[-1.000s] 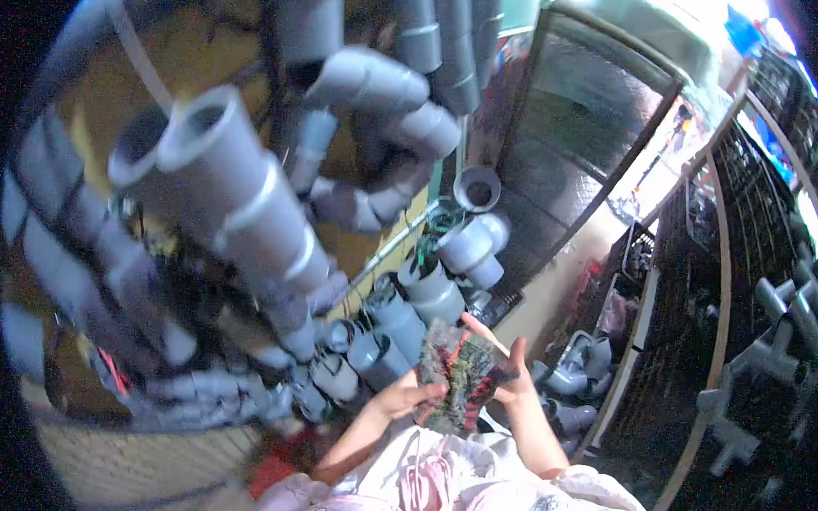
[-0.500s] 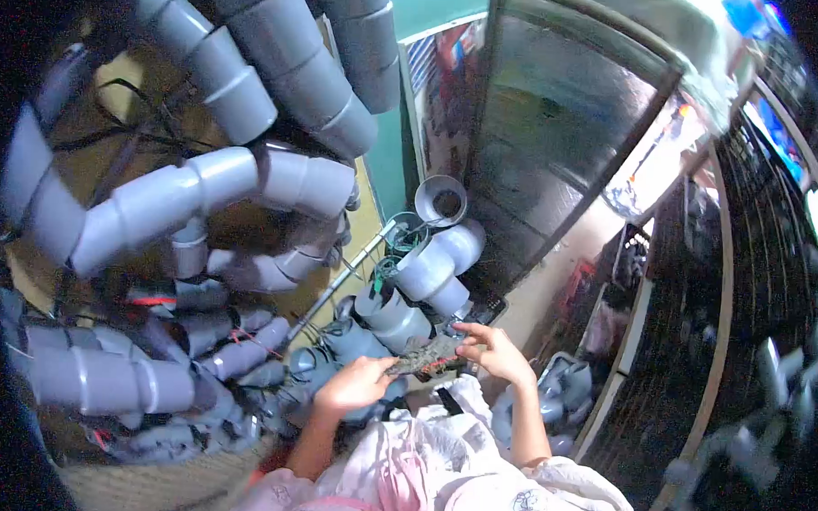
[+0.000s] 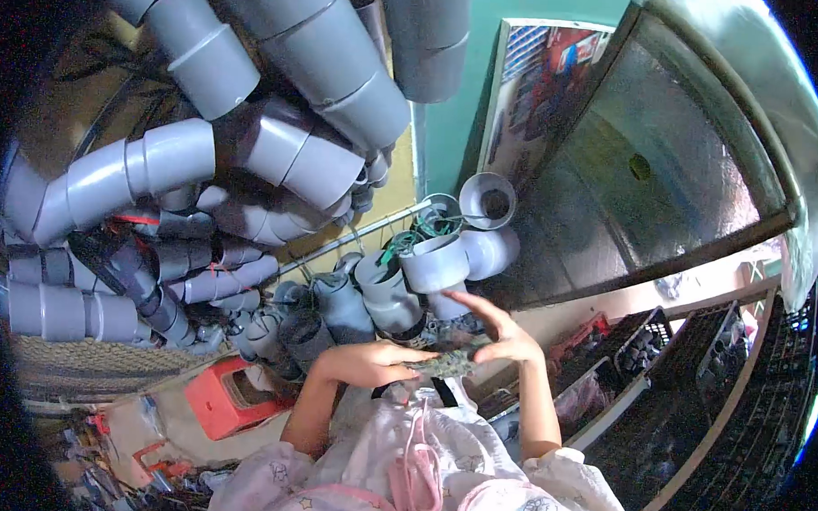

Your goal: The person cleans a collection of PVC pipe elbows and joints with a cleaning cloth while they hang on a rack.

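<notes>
A small mottled grey-green item [image 3: 446, 363], too blurred to name, lies between my two hands in front of my chest. My left hand [image 3: 369, 364] holds its left side, with fingers pressed together over it. On the right, my right hand [image 3: 503, 338] has thumb and fingers spread apart, with the thumb near the item's right end. Beyond the hands stand grey pipe fittings [image 3: 388, 295], and a green tangle of cord [image 3: 435, 222] hangs by a white rod.
Large grey pipes [image 3: 317, 50] hang at the upper left. A red plastic stool [image 3: 223, 407] stands at the lower left, near scattered tools [image 3: 149, 463]. A dark framed panel [image 3: 646, 165] leans at the right, above black crates [image 3: 682, 427].
The view has shifted, bringing the red stool and floor tools into sight. My right hand's fingers have spread, and my left hand reaches further over the item.
</notes>
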The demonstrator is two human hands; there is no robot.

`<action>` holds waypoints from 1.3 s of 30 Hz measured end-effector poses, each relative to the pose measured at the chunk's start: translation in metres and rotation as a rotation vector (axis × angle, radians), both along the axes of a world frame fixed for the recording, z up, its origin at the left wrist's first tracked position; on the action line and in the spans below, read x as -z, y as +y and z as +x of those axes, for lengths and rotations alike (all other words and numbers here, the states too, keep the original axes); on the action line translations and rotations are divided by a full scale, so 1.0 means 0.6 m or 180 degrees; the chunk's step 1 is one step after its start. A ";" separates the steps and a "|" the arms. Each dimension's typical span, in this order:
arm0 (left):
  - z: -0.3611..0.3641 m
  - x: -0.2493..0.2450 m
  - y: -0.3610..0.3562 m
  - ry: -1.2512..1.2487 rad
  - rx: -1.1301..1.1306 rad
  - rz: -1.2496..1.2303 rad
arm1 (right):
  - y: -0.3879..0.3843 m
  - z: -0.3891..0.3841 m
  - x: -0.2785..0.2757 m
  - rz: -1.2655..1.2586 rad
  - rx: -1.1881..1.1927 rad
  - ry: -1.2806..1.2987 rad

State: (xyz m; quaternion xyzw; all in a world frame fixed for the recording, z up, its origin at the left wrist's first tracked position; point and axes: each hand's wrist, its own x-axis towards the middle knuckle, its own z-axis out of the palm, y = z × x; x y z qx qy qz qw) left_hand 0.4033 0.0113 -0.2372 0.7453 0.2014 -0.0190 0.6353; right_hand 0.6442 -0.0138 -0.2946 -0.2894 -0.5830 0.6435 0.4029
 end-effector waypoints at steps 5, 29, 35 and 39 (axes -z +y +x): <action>-0.018 0.023 0.035 -0.0293 -0.0326 -0.0790 | -0.035 -0.059 0.035 -0.1143 -0.0969 0.0820; 0.107 0.399 0.029 0.0679 -0.3083 -0.1991 | 0.124 -0.108 0.299 -0.0097 0.2156 -0.3158; 0.180 0.515 0.052 -0.0223 -0.3818 -0.0460 | 0.117 -0.049 0.299 0.0803 0.1409 -0.3186; 0.184 0.492 0.058 0.0038 -0.3873 -0.0563 | 0.177 -0.035 0.327 0.0063 0.2086 -0.2120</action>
